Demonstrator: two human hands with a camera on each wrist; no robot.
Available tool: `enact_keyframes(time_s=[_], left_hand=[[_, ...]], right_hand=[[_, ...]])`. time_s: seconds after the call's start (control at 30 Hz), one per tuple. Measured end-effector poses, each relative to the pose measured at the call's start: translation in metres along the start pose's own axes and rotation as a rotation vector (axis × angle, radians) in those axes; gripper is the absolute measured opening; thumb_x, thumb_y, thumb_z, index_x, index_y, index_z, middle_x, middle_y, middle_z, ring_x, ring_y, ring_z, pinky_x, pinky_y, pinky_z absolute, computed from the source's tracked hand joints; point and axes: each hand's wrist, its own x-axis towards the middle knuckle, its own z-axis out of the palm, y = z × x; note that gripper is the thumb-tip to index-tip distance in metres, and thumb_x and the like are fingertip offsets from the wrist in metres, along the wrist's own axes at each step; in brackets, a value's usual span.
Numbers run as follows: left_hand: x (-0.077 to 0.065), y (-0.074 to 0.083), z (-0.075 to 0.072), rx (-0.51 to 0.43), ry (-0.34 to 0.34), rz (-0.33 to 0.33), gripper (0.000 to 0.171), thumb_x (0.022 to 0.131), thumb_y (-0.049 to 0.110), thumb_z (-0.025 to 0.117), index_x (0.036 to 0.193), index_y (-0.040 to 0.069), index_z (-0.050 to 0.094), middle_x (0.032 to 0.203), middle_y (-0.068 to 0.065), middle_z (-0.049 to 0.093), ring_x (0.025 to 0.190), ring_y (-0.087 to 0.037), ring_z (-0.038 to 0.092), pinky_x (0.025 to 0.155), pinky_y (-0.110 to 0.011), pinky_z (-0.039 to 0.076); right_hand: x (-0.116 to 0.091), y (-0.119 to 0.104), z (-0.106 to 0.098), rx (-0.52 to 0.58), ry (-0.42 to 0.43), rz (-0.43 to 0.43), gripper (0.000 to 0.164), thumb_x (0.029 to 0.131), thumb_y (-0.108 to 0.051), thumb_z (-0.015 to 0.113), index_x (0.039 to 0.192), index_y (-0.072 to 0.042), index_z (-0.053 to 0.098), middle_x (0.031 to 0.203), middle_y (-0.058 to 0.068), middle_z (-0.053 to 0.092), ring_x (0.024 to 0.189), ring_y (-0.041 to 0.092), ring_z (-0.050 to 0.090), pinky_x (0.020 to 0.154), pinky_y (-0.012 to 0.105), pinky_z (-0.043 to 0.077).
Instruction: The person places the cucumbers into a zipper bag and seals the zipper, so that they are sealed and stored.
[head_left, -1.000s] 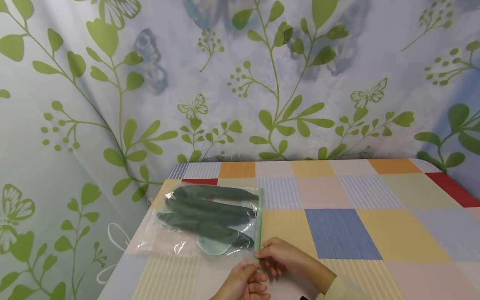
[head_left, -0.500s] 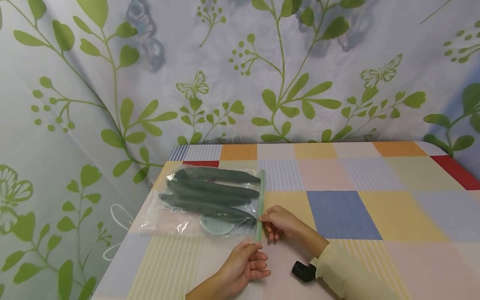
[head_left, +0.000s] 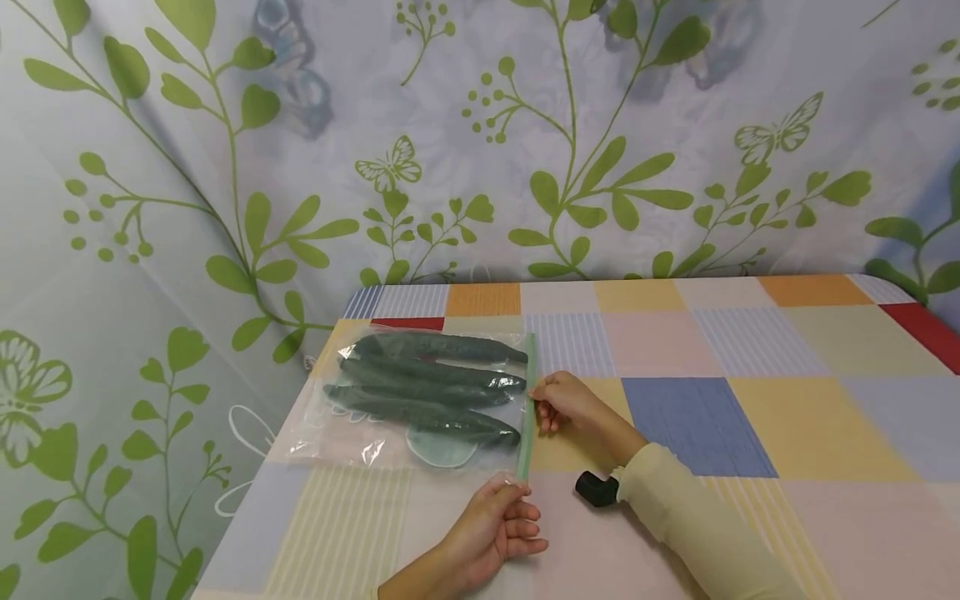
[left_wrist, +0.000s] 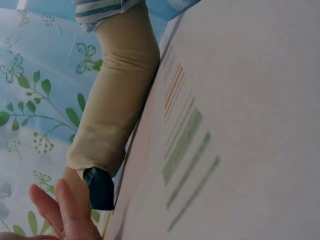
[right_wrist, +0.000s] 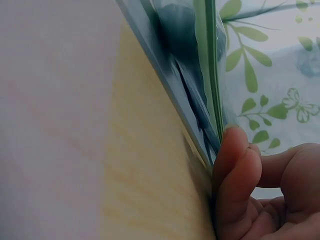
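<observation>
A clear zip-top bag (head_left: 322, 446) lies flat at the left of the table with several dark green cucumbers (head_left: 427, 408) inside. Its green zip strip (head_left: 527, 433) runs along the right edge. My left hand (head_left: 495, 533) pinches the near end of that strip between thumb and forefinger, the other fingers loosely spread. Farther up the strip, my right hand (head_left: 573, 404) pinches it with thumb and fingertips. In the right wrist view the bag's mouth edge (right_wrist: 212, 65) stands partly parted above the right hand (right_wrist: 250, 185). Only fingers (left_wrist: 70, 215) of the left hand show in the left wrist view.
A patchwork cloth (head_left: 810, 425) covers the table. Behind it hangs a leaf-and-butterfly curtain (head_left: 420, 192). A black wrist device (head_left: 597, 489) sits at the right cuff, close above the cloth. A pale green rounded shape (head_left: 438, 448) shows through the bag.
My right hand has slid up the zip strip, away from the left hand, which keeps pinching the near end. The head view has tipped downward.
</observation>
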Motion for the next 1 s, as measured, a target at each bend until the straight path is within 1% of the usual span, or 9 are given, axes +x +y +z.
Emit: enact_keyframes(time_s=[0.13,0.33,0.5,0.8,1.0], left_hand=[[0.0,0.001,0.0,-0.008,-0.008,0.0,0.002,0.09,0.015,0.046,0.09,0.015,0.048,0.065,0.007,0.059,0.054,-0.001,0.058,0.063,-0.03,0.055],[0.0,0.002,0.0,-0.015,-0.006,-0.001,0.005,0.09,0.014,0.044,0.09,0.016,0.048,0.065,0.007,0.059,0.054,-0.001,0.059,0.063,-0.031,0.055],[-0.001,0.0,0.0,-0.021,-0.013,-0.012,0.007,0.091,0.014,0.043,0.088,0.017,0.048,0.065,0.007,0.059,0.055,-0.001,0.059,0.063,-0.031,0.055],[-0.001,-0.002,0.001,0.006,-0.017,-0.009,0.005,0.089,0.015,0.043,0.089,0.017,0.048,0.064,0.008,0.058,0.054,0.001,0.058,0.062,-0.029,0.055],[0.0,-0.003,-0.001,0.0,-0.047,-0.006,0.005,0.089,0.016,0.043,0.088,0.018,0.047,0.064,0.01,0.059,0.056,0.001,0.059,0.062,-0.029,0.054]], right_hand=[[0.008,-0.003,-0.005,0.005,0.005,0.0,0.024,0.089,-0.009,0.047,0.066,-0.003,0.047,0.046,0.0,0.046,0.036,0.008,0.051,0.038,0.019,0.042],[0.02,-0.004,-0.012,0.018,0.028,-0.015,0.024,0.09,-0.009,0.046,0.067,-0.003,0.047,0.047,0.0,0.046,0.037,0.008,0.051,0.039,0.019,0.042],[0.029,-0.005,-0.016,0.028,0.04,-0.01,0.022,0.091,-0.01,0.045,0.07,-0.002,0.047,0.049,-0.001,0.045,0.037,0.008,0.051,0.039,0.019,0.043],[0.04,-0.006,-0.022,0.051,0.061,-0.023,0.019,0.09,-0.007,0.045,0.072,-0.001,0.047,0.049,-0.001,0.045,0.037,0.007,0.051,0.039,0.018,0.042],[0.047,-0.007,-0.027,0.061,0.067,-0.02,0.02,0.09,-0.007,0.045,0.071,-0.001,0.047,0.048,-0.001,0.046,0.037,0.006,0.051,0.039,0.017,0.042]])
